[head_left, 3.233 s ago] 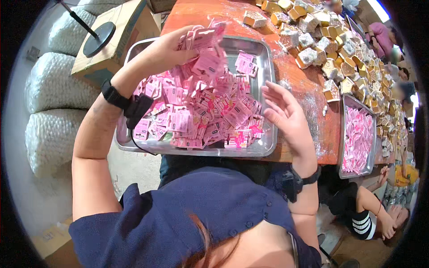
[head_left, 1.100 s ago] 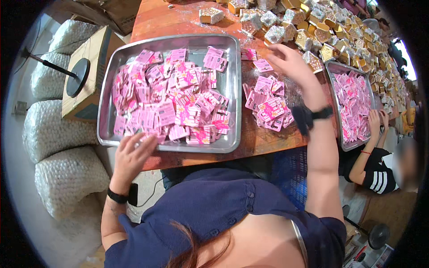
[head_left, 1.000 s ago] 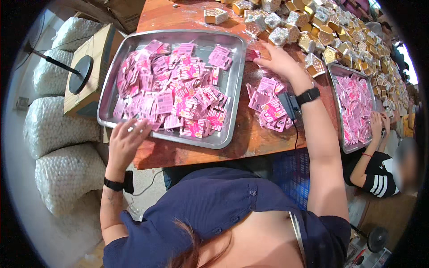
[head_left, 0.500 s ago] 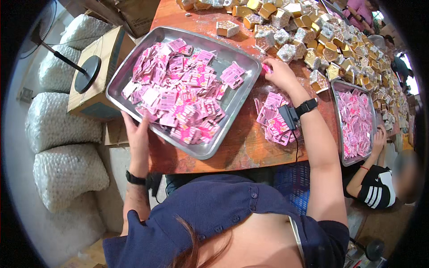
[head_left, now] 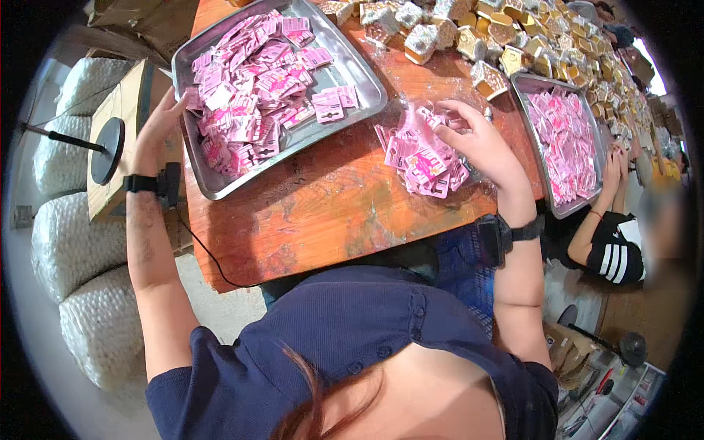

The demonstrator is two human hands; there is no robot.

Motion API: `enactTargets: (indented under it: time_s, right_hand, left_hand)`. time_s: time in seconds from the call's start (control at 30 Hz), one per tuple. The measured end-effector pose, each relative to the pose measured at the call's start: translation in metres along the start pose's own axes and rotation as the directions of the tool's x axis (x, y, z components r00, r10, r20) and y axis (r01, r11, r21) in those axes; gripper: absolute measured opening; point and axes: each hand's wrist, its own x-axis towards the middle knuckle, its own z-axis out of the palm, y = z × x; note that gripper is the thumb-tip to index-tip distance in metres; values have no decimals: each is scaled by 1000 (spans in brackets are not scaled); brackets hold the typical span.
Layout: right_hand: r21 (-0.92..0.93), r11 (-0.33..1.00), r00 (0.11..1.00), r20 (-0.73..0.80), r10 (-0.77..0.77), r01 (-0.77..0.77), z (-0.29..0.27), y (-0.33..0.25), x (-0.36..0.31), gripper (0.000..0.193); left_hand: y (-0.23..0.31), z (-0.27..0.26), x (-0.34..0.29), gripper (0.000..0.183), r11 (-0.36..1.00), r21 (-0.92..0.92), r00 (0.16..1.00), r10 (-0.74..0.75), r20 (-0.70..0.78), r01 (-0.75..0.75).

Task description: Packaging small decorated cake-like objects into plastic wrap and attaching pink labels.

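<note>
A shallow metal tray (head_left: 352, 130) on the wooden table holds a heap of small pink printed cards (head_left: 253, 88), some with hang holes. My left hand (head_left: 160, 121) is at the tray's left side, thumb and fingers closed on its rim. To the right of the tray, on bare wood, lies a smaller pile of pink cards (head_left: 425, 165). Over it is my right hand (head_left: 477, 143), its thumb and index finger curled round a pale pink, partly see-through packet (head_left: 418, 125). The hand covers part of the pile.
A second tray (head_left: 524, 139) of pink packets stands at the right, with another person's hands (head_left: 614, 169) at its edge. Gold-and-white house-shaped ornaments (head_left: 506, 33) heap across the back. Left of the table are a cardboard box (head_left: 110, 187) and stuffed clear bags (head_left: 77, 235).
The left tray has turned clockwise, and my left hand has shifted up along its side. My right hand has come from beside the tray's right corner to over the small pile. The view has shifted.
</note>
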Motion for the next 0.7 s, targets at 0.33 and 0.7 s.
enactTargets:
  time_s: [0.33,0.7]
  right_hand:
    - [-311,927,951,-288,116,-207,-25,84,-58,41]
    - [-160,965,909,-397,128,-206,54,23,-118,36]
  left_hand:
    - [146,81,-114,44,910,60,793,323,516,-410]
    - [149,229,-133,75,493,58,393,611,687,-868]
